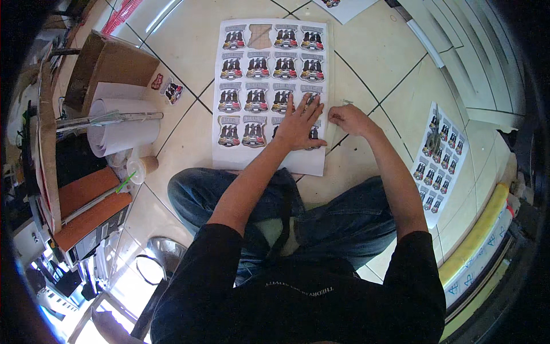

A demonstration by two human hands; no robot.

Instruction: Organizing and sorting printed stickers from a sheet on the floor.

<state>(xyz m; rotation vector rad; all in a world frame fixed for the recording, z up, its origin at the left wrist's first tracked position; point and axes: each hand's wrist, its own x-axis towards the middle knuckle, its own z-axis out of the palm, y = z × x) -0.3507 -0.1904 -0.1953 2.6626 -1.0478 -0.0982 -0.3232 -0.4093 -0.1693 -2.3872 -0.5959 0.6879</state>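
Note:
A white sticker sheet (pixel 269 86) printed with rows of dark badge-shaped stickers lies on the tiled floor in front of my crossed legs. One sticker slot near its top is bare. My left hand (pixel 299 123) lies flat on the sheet's lower right part, fingers spread. My right hand (pixel 346 119) rests at the sheet's right edge with fingers curled, pinching something thin at the edge; what it grips is too small to tell.
A second sticker sheet (pixel 438 163) lies on the floor to my right. Rolled white paper (pixel 123 129), a cardboard box (pixel 109 66), a plastic cup (pixel 140 167) and two loose stickers (pixel 167 87) sit at left. Another sheet (pixel 344 7) shows at top.

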